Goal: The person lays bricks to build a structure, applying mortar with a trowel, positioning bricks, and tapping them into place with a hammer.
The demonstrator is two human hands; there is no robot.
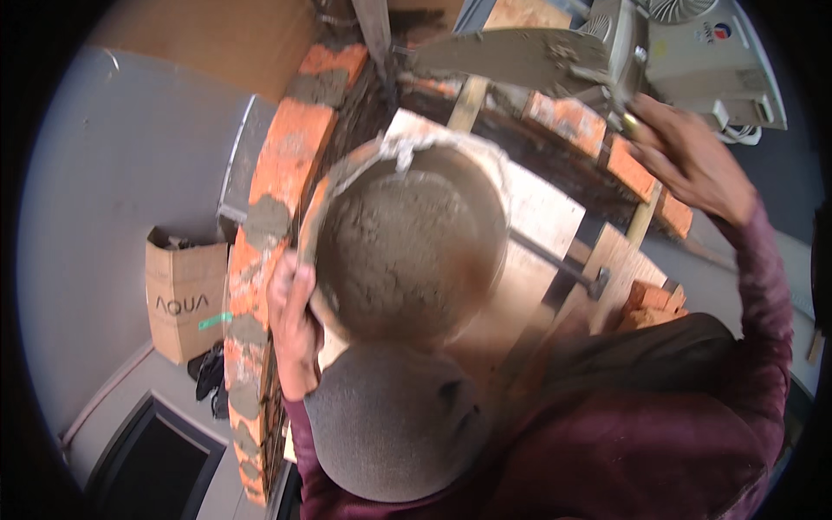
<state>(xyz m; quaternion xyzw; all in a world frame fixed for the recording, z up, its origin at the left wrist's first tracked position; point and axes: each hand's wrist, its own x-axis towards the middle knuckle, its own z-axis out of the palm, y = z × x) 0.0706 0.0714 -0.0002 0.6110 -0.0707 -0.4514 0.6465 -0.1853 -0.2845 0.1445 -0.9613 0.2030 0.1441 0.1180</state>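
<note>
My left hand grips the left rim of a round bucket. Wet grey mortar lies inside it, with a rough, lumpy surface, and dried mortar crusts the rim. At the upper right my right hand is closed around the handle of a trowel. The wide trowel blade, smeared with grey mortar, reaches left over the far row of bricks. A rounded shape in grey cloth hides the bucket's near side.
A brick wall with mortar dabs runs down the left; another brick row crosses the far side. Boards lie beneath the bucket. Broken bricks sit at right. A paper bag stands left, and white appliance units are at far right.
</note>
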